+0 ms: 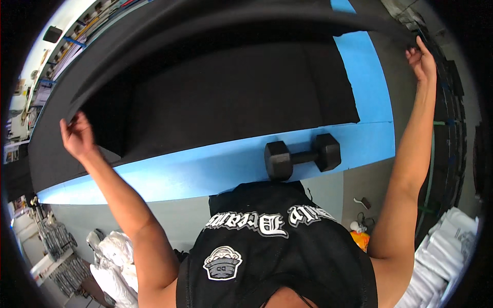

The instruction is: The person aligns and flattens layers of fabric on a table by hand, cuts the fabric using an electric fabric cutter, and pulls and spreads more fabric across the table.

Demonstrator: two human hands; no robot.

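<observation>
A wide sheet of black fabric (215, 23) is stretched between my spread arms, its near edge lifted in a blurred arc. My left hand (78, 136) pinches one corner at the left, low over the table. Far out to the right, past the table's end, my right hand (423, 64) grips the other corner, with the fingers curled. Beneath the raised sheet lies more black fabric (221, 97), flat on the blue tabletop (364, 66). A black hex dumbbell (305, 157) rests on the bare blue strip along the near edge, close to my body.
Shelves (51, 66) with assorted goods line the far left. White plastic-wrapped bundles (441, 256) are stacked at the lower right, and more white bags (115, 254) sit at the lower left. A rack of hangers (54, 231) stands beyond the table's left end.
</observation>
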